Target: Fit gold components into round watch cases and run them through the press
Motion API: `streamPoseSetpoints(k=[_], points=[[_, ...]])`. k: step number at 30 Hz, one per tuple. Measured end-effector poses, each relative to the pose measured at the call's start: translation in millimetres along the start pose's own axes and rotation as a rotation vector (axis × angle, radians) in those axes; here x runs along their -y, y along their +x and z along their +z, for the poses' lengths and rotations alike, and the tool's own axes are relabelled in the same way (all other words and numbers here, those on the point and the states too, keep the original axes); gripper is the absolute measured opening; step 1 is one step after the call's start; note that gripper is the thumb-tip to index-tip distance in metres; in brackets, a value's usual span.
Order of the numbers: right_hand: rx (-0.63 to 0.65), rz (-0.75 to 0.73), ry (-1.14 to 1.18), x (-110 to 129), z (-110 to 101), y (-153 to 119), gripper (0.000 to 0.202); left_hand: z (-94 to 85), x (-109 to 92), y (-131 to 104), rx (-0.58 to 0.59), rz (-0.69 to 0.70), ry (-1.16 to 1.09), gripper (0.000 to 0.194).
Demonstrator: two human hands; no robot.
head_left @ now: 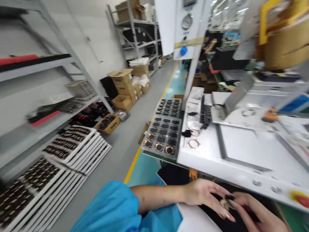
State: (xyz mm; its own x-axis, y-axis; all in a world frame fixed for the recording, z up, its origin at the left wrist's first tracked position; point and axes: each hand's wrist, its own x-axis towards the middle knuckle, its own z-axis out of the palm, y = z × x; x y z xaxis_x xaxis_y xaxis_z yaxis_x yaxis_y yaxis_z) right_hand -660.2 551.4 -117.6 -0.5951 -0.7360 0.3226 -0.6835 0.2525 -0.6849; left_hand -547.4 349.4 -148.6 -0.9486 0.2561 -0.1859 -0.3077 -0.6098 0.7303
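Note:
My left hand (205,195) is low in the view, its fingers closed round a small gold ring-shaped part (224,204). My right hand (256,209) meets it from the right, with its fingertips pinched on a small black piece (229,197) at the gold part. Both hands are in front of the white bench's edge, above my lap. Beyond them, a clear tray (161,154) holds black pieces and several round gold-rimmed parts in its near cells. On the bench lie a gold ring (193,143) and another ring (195,132) beside a black piece.
The white bench (205,157) carries a metal fixture (243,116) and a red and yellow button (300,198). A second tray (168,107) stands behind the first. Stacked white trays (89,154) and cardboard boxes (124,87) line the left. A person's arm (211,45) shows far behind.

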Motion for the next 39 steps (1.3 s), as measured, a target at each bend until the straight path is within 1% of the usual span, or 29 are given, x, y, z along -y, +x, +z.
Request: streamPoseSetpoints(k=[2, 4, 6, 7, 9, 12, 13, 14, 15, 17, 20, 23, 24, 25, 27, 29, 30, 32, 33, 35, 36, 39], points=[[0.022, -0.010, -0.019, 30.2, -8.0, 6.0, 0.021, 4.8, -6.0, -5.3, -0.017, -0.018, -0.079, 0.087], [0.023, 0.022, -0.031, 51.7, -11.4, 13.8, 0.023, 7.5, -14.0, -8.9, -0.049, -0.008, -0.106, 0.081], [-0.010, 0.068, -0.018, 61.4, -17.2, 22.4, 0.023, 7.8, -23.3, -10.6, -0.078, 0.026, -0.095, 0.076], [-0.049, 0.105, 0.003, 62.3, -22.5, 26.5, 0.023, 7.5, -27.9, -11.0, -0.085, 0.042, -0.086, 0.074], [-0.181, 0.217, 0.080, 58.1, -37.6, 35.2, 0.025, 6.7, -35.5, -11.7, -0.092, 0.064, -0.070, 0.071], [-0.461, 0.429, 0.283, 41.5, -62.4, 53.6, 0.036, 7.0, -41.1, -13.5, -0.089, 0.062, -0.036, 0.071], [-0.528, 0.484, 0.356, 34.6, -68.2, 62.1, 0.042, 7.5, -41.7, -14.2, -0.087, 0.059, -0.022, 0.071], [-0.569, 0.531, 0.417, 27.8, -72.1, 71.7, 0.046, 8.2, -42.0, -14.8, -0.084, 0.059, -0.008, 0.071], [-0.583, 0.575, 0.460, 21.3, -74.1, 81.7, 0.050, 9.0, -42.4, -15.3, -0.080, 0.062, 0.005, 0.072], [-0.566, 0.652, 0.490, 10.9, -73.7, 100.3, 0.052, 10.7, -44.8, -16.5, -0.073, 0.079, 0.030, 0.073], [-0.559, 0.726, 0.445, 4.6, -70.0, 113.4, 0.049, 12.4, -53.6, -20.5, -0.051, 0.139, 0.105, 0.079], [-0.615, 0.722, 0.327, 14.6, -63.9, 101.7, 0.049, 14.7, -64.3, -26.9, -0.031, 0.238, 0.290, 0.083], [-0.617, 0.700, 0.310, 22.0, -59.4, 93.5, 0.048, 16.1, -66.7, -28.5, -0.035, 0.286, 0.386, 0.083], [-0.591, 0.674, 0.331, 31.0, -52.9, 84.3, 0.047, 18.0, -68.1, -29.3, -0.044, 0.345, 0.497, 0.083], [-0.451, 0.615, 0.501, 51.4, -35.3, 65.8, 0.047, 23.2, -68.0, -27.9, -0.054, 0.467, 0.759, 0.085], [-0.301, 0.556, 0.715, 70.1, -16.5, 51.5, 0.049, 29.5, -65.2, -22.8, -0.015, 0.535, 1.037, 0.092], [-0.277, 0.533, 0.789, 76.9, -9.0, 46.8, 0.050, 32.7, -63.6, -19.6, 0.014, 0.539, 1.160, 0.095], [-0.326, 0.520, 0.864, 83.6, -1.0, 41.7, 0.046, 38.7, -61.1, -13.3, 0.081, 0.511, 1.324, 0.100], [-0.370, 0.531, 0.884, 83.7, -0.8, 40.5, 0.042, 41.1, -60.5, -10.9, 0.115, 0.495, 1.345, 0.099], [-0.427, 0.556, 0.924, 80.1, -6.4, 38.7, 0.037, 44.4, -61.2, -7.9, 0.153, 0.484, 1.254, 0.094], [-0.427, 0.564, 0.943, 77.7, -10.7, 37.5, 0.037, 45.1, -62.1, -7.0, 0.156, 0.486, 1.163, 0.089], [-0.360, 0.582, 0.977, 73.0, -21.6, 33.4, 0.037, 44.4, -64.8, -4.9, 0.134, 0.488, 0.913, 0.077]])
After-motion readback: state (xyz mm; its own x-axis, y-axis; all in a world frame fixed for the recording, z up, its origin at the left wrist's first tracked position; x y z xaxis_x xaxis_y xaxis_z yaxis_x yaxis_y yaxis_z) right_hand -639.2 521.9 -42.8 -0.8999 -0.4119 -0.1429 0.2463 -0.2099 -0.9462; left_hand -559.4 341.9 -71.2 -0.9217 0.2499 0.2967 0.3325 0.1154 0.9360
